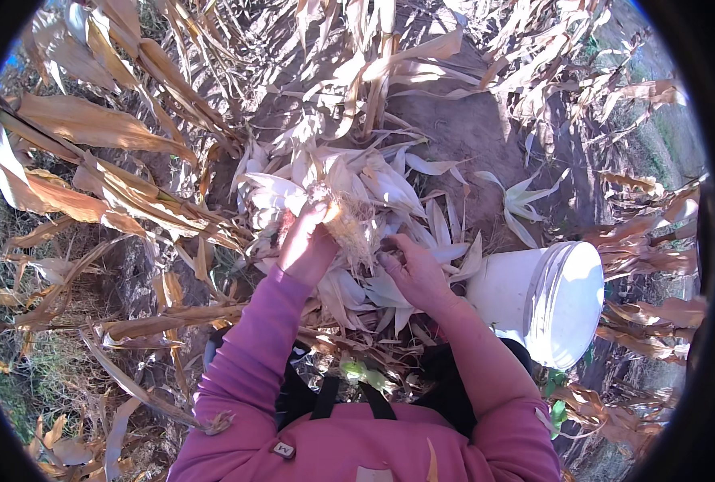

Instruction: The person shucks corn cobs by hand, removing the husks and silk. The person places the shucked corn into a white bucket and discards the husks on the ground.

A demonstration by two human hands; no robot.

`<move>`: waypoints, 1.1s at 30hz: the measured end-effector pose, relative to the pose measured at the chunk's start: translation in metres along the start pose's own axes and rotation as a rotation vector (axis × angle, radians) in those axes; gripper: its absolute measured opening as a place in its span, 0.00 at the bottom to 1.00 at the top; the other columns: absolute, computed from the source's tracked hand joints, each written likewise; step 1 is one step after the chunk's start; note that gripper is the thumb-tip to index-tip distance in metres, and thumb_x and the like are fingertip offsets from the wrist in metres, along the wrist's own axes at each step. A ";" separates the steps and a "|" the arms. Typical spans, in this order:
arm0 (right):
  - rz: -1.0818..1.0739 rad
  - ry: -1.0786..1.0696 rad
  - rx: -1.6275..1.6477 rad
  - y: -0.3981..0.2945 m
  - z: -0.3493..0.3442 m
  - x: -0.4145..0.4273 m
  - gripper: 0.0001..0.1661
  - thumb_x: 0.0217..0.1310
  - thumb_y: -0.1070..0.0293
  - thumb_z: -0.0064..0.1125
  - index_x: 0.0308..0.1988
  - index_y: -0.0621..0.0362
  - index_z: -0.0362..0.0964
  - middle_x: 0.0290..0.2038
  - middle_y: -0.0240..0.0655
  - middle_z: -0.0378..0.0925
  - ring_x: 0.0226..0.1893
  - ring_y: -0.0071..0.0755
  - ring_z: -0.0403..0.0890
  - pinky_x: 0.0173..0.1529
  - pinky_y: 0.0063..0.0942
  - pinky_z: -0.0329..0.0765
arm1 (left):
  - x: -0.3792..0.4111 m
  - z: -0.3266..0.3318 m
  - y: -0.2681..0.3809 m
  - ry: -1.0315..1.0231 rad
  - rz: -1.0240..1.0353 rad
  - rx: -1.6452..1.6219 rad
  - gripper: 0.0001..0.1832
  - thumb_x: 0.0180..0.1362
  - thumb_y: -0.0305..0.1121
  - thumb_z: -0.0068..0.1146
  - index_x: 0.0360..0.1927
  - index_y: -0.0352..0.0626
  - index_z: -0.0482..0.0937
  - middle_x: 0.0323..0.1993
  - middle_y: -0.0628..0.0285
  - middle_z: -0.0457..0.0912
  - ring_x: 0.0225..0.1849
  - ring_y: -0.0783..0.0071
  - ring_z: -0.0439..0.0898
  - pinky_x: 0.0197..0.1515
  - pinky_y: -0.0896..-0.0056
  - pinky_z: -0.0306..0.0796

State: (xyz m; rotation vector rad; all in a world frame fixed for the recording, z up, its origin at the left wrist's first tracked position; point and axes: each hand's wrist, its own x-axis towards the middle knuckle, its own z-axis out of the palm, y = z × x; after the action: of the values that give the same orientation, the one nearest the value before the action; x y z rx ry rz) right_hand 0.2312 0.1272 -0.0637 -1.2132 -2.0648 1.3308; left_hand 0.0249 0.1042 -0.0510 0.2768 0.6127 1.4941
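My left hand (313, 240) grips an ear of corn (346, 228) near its base, with the husk pulled back and dry silk hanging along the ear. The tip of the ear points down toward my right hand (416, 272). That hand is just right of the tip, fingers bent and apart, with nothing visible in them. Beneath both hands lies a heap of pale dry corn husks (393, 187). The ear partly hides the middle of the heap.
A white plastic bucket (508, 289) is close by my right forearm, its rimmed end toward the right. A loose opened husk (519, 200) lies on bare soil (466, 126). Dry cornstalks (146, 199) lean in from the left, and another stalk (377, 90) rises ahead.
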 end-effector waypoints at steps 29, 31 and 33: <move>-0.102 -0.083 0.034 -0.009 -0.007 -0.002 0.17 0.62 0.57 0.50 0.36 0.60 0.72 0.24 0.50 0.75 0.28 0.56 0.77 0.33 0.45 0.72 | -0.004 0.011 -0.016 -0.122 -0.098 0.860 0.19 0.60 0.36 0.58 0.52 0.38 0.72 0.42 0.66 0.77 0.44 0.81 0.73 0.49 0.77 0.68; -0.098 -0.044 0.070 -0.007 -0.005 -0.003 0.15 0.61 0.59 0.50 0.36 0.61 0.72 0.24 0.51 0.75 0.28 0.56 0.77 0.33 0.45 0.72 | -0.004 0.012 -0.014 -0.129 -0.123 0.829 0.19 0.61 0.36 0.57 0.53 0.38 0.72 0.43 0.66 0.77 0.45 0.81 0.73 0.50 0.77 0.67; -0.091 -0.033 -0.024 -0.002 -0.004 -0.001 0.14 0.60 0.60 0.50 0.36 0.60 0.72 0.24 0.50 0.75 0.28 0.56 0.78 0.34 0.45 0.73 | -0.006 0.017 -0.012 -0.118 -0.140 0.787 0.19 0.61 0.35 0.57 0.54 0.38 0.71 0.44 0.66 0.77 0.46 0.81 0.73 0.50 0.76 0.67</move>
State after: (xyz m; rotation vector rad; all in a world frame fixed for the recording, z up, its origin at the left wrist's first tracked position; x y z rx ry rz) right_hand 0.2340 0.1278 -0.0600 -1.0998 -2.1379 1.2956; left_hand 0.0442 0.1009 -0.0423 0.8993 1.0838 1.0363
